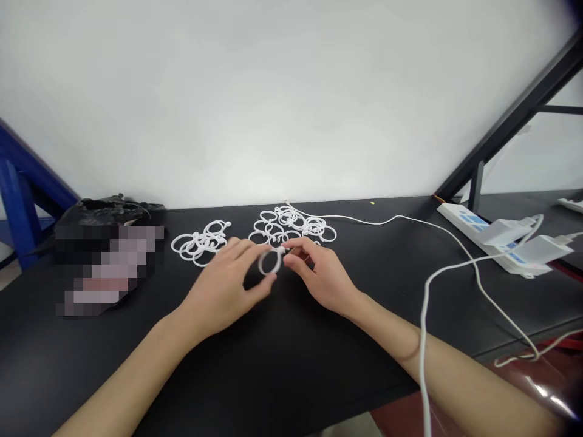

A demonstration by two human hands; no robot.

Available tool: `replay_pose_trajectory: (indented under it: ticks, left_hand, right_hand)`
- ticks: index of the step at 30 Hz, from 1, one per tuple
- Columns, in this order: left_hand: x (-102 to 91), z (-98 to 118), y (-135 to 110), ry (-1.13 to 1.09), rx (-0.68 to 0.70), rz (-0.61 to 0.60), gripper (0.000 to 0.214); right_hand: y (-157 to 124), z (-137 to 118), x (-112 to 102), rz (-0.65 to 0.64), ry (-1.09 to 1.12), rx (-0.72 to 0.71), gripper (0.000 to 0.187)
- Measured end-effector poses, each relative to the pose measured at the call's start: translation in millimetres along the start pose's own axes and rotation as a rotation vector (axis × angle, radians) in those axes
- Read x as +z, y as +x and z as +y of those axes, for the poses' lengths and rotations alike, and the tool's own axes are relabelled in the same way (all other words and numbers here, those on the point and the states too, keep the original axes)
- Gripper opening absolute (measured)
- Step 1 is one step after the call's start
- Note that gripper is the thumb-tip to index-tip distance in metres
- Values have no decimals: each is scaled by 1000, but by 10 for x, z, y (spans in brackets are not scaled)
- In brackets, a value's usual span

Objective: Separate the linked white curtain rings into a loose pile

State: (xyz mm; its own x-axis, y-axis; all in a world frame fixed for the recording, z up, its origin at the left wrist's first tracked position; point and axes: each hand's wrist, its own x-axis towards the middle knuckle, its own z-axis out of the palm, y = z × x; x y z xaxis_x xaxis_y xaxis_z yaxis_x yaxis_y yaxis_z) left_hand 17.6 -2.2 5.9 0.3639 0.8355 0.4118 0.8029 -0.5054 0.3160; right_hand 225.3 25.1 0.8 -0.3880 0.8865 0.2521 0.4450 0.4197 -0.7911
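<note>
Both hands meet over the middle of a black table [273, 364]. My left hand [225, 285] pinches a single white plastic ring [270, 262] between thumb and fingers. My right hand [319, 273] grips the same ring at its upper right side with its fingertips. Just behind the hands lies a pile of several white rings [294, 226]. A smaller heap of white rings [200, 243] lies to the left of it.
A black bag [109, 212] sits at the table's left, partly blurred out. A white power strip [496, 240] with plugged adapters lies at the right; white cables [426, 315] run from it across the table and over my right forearm. A black frame strut [510, 121] rises at right.
</note>
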Motion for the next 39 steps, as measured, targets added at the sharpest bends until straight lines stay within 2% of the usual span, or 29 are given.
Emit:
replay_pose_trajectory:
  ticks: [2,4,5,7,9,11,14,15,19,22,27,39]
  left_hand:
    - [-36,-171,10,142,-95,157,39]
    - [-63,-375,-4,295,-194,216,42]
    - [-72,-472,-20,352,-222,222,42]
    - [-80,-619,-59,411,-251,158,44]
    - [-79,-670,-84,428,-266,131,46]
    - [-67,-618,-79,426,-252,138,45]
    - [8,-418,-25,388,-179,176,41]
    - [52,-343,-4,375,-147,224,39]
    - [263,-121,44,283,40,161,44]
    - [356,-83,34,235,108,88,44]
    - [363,-107,-5,198,90,43,41]
    - [301,-65,-3,152,36,11,17]
  right_hand:
    - [23,33,-1,29,-124,-24,26]
    - [55,75,12,61,-296,-74,24]
    - [77,97,25,68,-394,-98,24]
    - [130,139,58,96,-588,-144,29]
    - [187,171,87,90,-719,-178,27]
    - [231,196,100,90,-776,-207,22]
    - [256,234,87,127,-799,-252,23]
    - [255,249,78,143,-789,-264,23]
    - [234,292,33,118,-709,-369,23]
    - [205,285,-3,50,-654,-483,24]
    - [122,217,-48,1,-619,-566,25]
    - [56,172,-93,36,-522,-442,22]
